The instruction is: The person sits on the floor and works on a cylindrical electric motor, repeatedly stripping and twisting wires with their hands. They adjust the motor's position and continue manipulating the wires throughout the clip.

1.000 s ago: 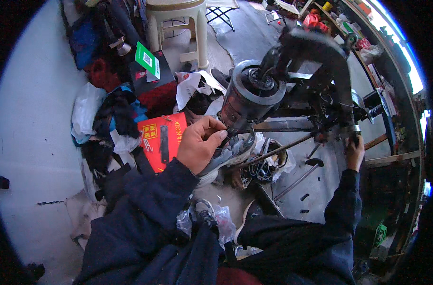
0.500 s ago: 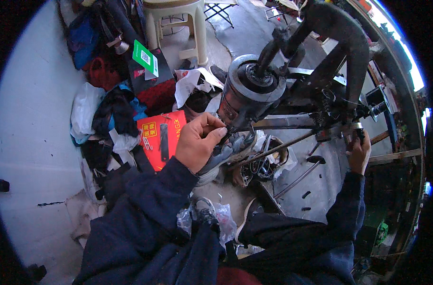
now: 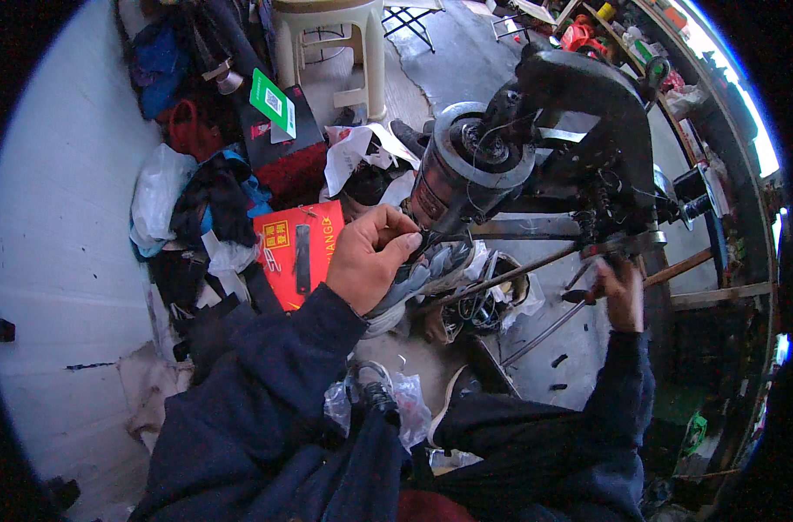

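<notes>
Leftward shift of my right hand (image 3: 621,297) since last frame; motion blur, so I cannot tell its grip beneath the black machine (image 3: 579,87). My left hand (image 3: 372,263) has thumb and forefinger closed; anything between is hidden. Grey shoe (image 3: 425,276) sits under the cylinder (image 3: 437,191), partly covered. Red box (image 3: 279,283) left; stool (image 3: 374,65) cut off above.

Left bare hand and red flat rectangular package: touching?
Cannot tell. In the head view, the left hand overlaps the right edge of the red package, hiding any contact or gap.
</notes>
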Demonstrator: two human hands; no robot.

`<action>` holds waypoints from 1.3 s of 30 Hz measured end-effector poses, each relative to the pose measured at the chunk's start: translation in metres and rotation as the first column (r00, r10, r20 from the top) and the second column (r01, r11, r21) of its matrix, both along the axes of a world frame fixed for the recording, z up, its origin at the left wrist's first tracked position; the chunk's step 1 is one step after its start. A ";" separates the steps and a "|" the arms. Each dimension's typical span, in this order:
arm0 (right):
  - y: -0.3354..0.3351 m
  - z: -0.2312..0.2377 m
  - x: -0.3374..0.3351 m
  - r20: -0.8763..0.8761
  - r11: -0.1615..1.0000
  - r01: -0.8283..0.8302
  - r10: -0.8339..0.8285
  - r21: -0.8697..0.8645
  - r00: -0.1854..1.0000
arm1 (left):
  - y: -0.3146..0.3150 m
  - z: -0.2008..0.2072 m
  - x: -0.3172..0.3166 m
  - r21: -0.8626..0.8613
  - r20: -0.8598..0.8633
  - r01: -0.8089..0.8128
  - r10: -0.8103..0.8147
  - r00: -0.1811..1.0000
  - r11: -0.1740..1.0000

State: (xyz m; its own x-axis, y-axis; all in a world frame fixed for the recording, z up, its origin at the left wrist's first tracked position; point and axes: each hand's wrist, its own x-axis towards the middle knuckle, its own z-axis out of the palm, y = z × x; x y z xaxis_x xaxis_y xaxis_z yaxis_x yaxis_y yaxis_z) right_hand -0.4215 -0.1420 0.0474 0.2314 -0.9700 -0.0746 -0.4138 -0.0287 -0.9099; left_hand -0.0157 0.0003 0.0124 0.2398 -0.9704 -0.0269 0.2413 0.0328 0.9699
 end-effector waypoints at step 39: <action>0.000 -0.030 0.014 -0.210 0.995 0.032 -0.011 0.094 0.978 | 0.001 0.007 -0.002 -0.088 0.099 -0.007 0.016 0.995 0.996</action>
